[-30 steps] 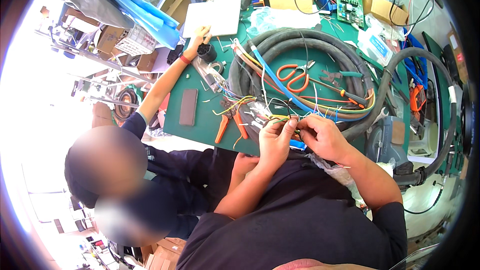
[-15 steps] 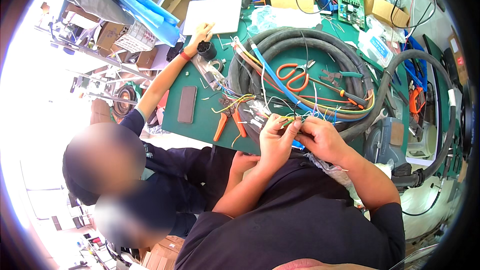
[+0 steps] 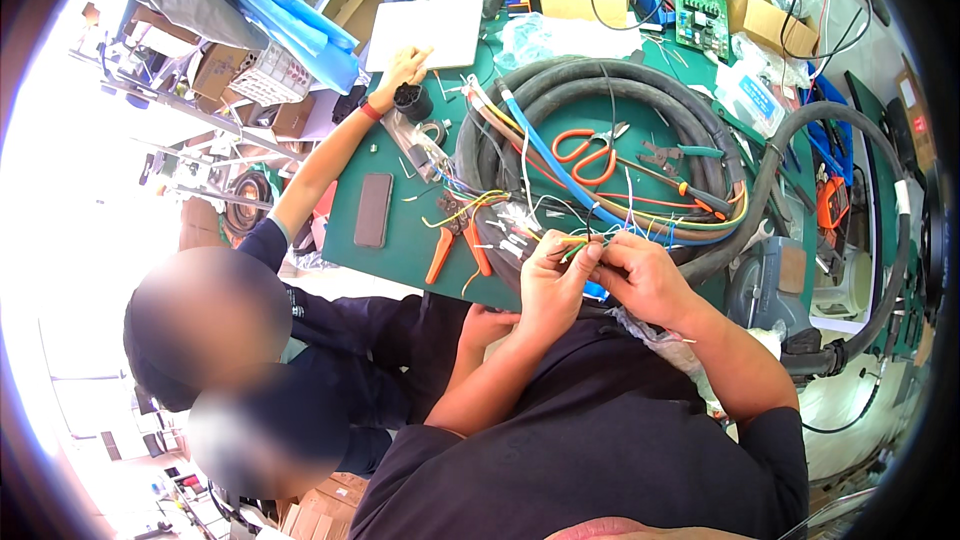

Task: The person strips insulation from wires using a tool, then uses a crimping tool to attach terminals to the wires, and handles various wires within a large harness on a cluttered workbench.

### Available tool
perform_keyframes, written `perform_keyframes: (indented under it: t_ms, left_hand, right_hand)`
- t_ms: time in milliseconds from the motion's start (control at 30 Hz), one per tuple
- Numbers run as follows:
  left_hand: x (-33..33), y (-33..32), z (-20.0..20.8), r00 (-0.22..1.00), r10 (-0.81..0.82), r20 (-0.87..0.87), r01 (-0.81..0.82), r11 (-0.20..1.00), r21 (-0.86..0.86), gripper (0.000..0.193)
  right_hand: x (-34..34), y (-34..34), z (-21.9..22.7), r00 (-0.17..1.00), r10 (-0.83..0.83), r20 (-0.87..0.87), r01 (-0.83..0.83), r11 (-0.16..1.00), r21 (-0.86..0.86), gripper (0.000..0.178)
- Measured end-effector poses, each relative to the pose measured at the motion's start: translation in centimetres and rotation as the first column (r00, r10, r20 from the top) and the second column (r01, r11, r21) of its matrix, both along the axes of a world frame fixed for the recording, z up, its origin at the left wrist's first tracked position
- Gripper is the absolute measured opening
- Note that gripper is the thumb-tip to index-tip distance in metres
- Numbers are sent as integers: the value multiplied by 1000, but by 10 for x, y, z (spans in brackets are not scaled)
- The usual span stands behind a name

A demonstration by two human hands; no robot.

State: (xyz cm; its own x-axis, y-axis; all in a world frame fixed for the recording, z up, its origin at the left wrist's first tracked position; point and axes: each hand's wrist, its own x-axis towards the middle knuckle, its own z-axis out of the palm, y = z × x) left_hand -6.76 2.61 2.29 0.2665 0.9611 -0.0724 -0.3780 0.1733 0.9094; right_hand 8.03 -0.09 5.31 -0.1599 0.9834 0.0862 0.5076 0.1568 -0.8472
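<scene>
Close together at the table's near edge, my left hand [image 3: 556, 278] and my right hand [image 3: 645, 277] both pinch thin wires [image 3: 573, 241], among them green, yellow and black ones. My fingertips cover the spot where the wires meet, so details there are hidden. Just beyond my hands lies a coil of thick black cable [image 3: 560, 68]. Blue, brown and yellow-green conductors fan out of its end, and a blue conductor [image 3: 548, 152] crosses the coil. Left of my left hand, orange-handled wire strippers [image 3: 440, 252] lie beside white-tipped wire ends [image 3: 512, 225].
Inside the coil rest orange-handled scissors [image 3: 598, 168], a screwdriver [image 3: 705, 200] and cutters [image 3: 690, 151]. A phone [image 3: 373, 210] lies at left. A co-worker's hand [image 3: 405, 70] touches a white flat panel [image 3: 445, 30]. Farther back stand a green circuit board [image 3: 702, 15] and cardboard boxes [image 3: 778, 25].
</scene>
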Motion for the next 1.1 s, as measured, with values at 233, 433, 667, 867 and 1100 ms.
perform_keyframes:
  t_ms: [233,433,667,867,1100]
  left_hand:
    - [0,2,-4,1000,-13,-10,13,1000,0,16]
    - [1,3,-2,1000,-15,-12,14,1000,-28,16]
    - [1,4,-1,999,-34,-5,34,998,-61,17]
    - [2,5,1,999,-40,0,40,997,-72,17]
    - [2,5,-2,999,-48,-17,47,998,-48,17]
  right_hand:
    - [0,0,-2,1000,-10,-7,10,1000,-11,12]
    - [0,1,-4,1000,-15,-27,15,1000,3,11]
    - [0,1,-2,999,-25,-30,24,1000,-14,11]
    - [0,1,0,999,-30,-45,29,999,-31,12]
    - [0,1,-1,998,-30,-49,29,999,-29,13]
